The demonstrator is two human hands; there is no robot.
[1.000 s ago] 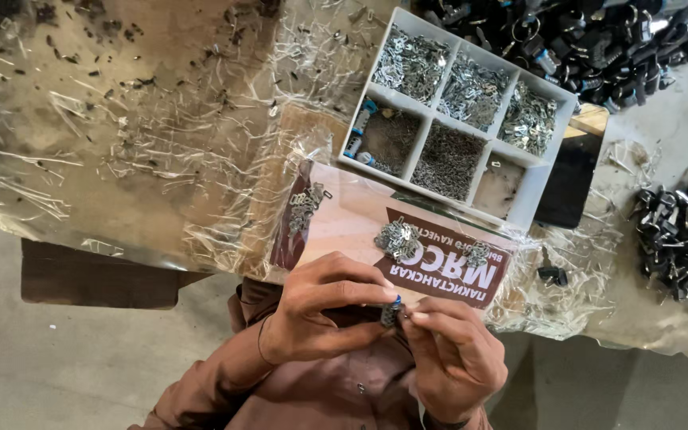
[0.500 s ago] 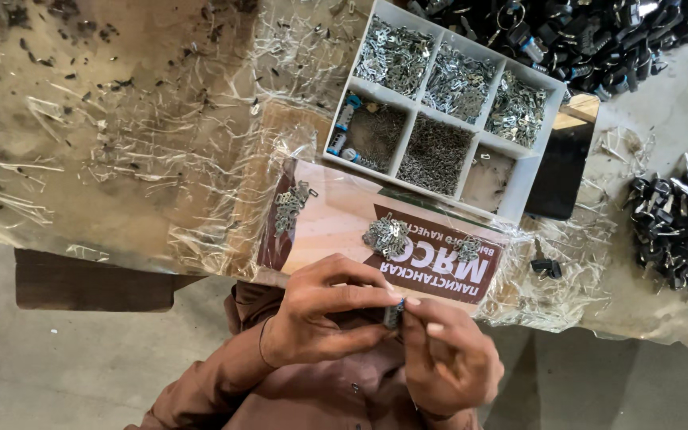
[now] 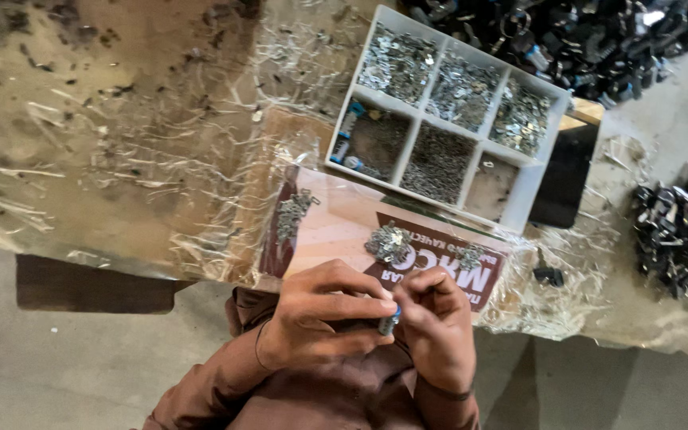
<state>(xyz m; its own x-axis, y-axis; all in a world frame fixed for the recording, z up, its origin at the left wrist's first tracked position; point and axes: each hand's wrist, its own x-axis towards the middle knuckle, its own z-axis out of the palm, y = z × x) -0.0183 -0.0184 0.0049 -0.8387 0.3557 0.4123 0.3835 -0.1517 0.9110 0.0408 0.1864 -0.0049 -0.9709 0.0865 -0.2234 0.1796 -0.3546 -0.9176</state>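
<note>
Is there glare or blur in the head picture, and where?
Head view: the clear plastic sheet over the table throws white glare streaks; both hands, left hand and right hand, look fairly sharp; the small dark part between them is too small to identify; the black pile at the right edge looks soft.

divided tray [image 3: 547, 151] behind cardboard sheet [image 3: 336, 231], perhaps clips [image 3: 389, 243] on sheet

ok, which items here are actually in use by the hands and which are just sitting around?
In use:
- left hand and right hand pinching a small dark part with blue tip
- small metal pieces pile
- white compartment tray

Lying about:
- black parts heap
- crinkled clear plastic sheet
</note>
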